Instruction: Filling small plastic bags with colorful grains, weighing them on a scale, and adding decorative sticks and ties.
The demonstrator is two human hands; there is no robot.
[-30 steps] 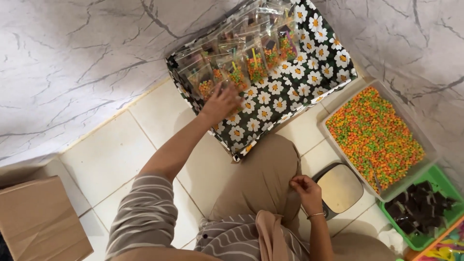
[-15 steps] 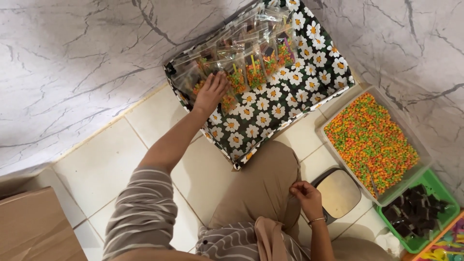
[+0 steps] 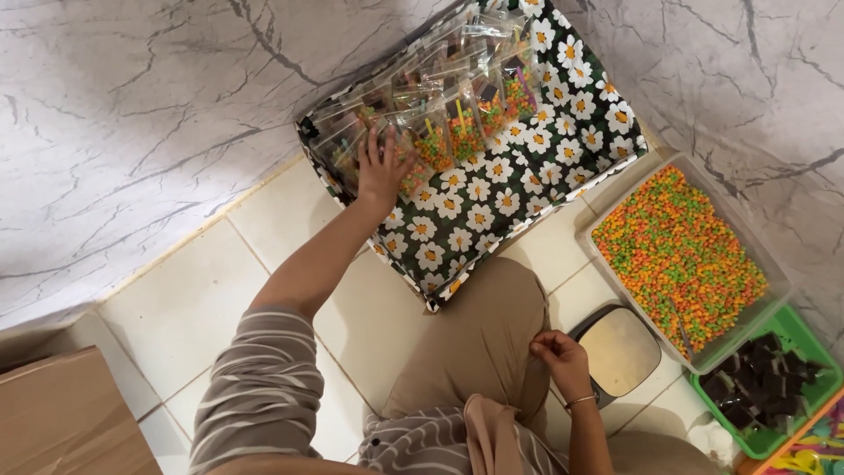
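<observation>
My left hand [image 3: 383, 165] reaches forward into a black box with a white daisy pattern [image 3: 492, 220] and presses on a row of clear packets filled with coloured bits [image 3: 440, 123] along its far side. Its fingers are spread over the leftmost packets. My right hand [image 3: 559, 359] rests near my knee with fingers curled, beside a small scale with a beige top [image 3: 622, 350]; nothing is visible in it.
A clear tub of orange and green pieces [image 3: 681, 255] stands at the right. A green tray of dark pieces [image 3: 774, 378] is behind it. A brown cardboard box [image 3: 61, 422] sits at the lower left. White floor tiles meet a marbled wall.
My left hand has moved from the box's patterned floor up and left onto the packets at the far side. My right hand stays near the scale.
</observation>
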